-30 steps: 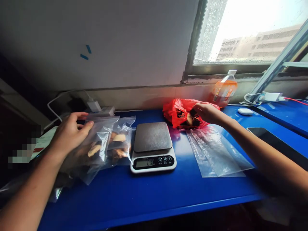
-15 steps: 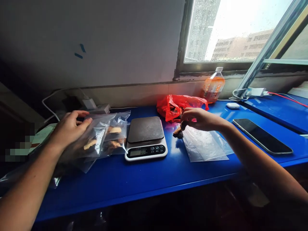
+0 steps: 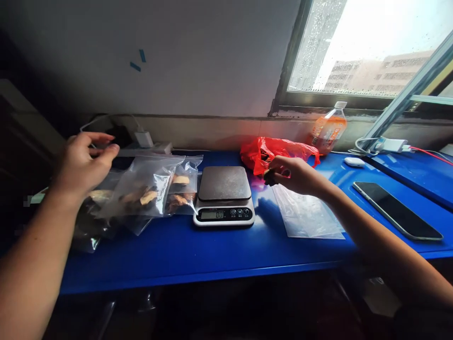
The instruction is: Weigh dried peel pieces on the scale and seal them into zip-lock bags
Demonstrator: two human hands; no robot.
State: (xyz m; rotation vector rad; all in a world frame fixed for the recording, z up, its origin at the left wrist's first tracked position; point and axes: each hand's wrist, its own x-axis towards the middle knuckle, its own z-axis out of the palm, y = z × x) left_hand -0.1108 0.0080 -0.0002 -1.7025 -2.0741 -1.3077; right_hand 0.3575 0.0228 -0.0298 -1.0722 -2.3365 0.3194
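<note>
My left hand [image 3: 87,163] is raised at the left, its thumb and index finger apart with nothing visible between them. Just right of and below it lie clear zip bags [image 3: 155,174] with brown dried pieces inside. My right hand [image 3: 292,174] pinches a small dark brown dried piece [image 3: 271,177], whose exact kind I cannot make out. That piece hangs in front of a red plastic bag [image 3: 255,156] containing more dark pieces. Between my hands stands a kitchen scale [image 3: 224,184], its plate bare and its display reading 0.0. Under my right forearm lie flat clear bags [image 3: 304,217].
Behind the red bag stands a bottle of orange drink [image 3: 329,127]. A phone [image 3: 396,210] and a white earbud case [image 3: 354,162] lie to the right. Chargers [image 3: 143,138] and power strips line the wall. The blue table's front edge [image 3: 212,278] runs below the scale.
My left hand has come off the zip bags, up and to the left. My right hand has lifted the dried piece slightly. The whole view has shifted a little.
</note>
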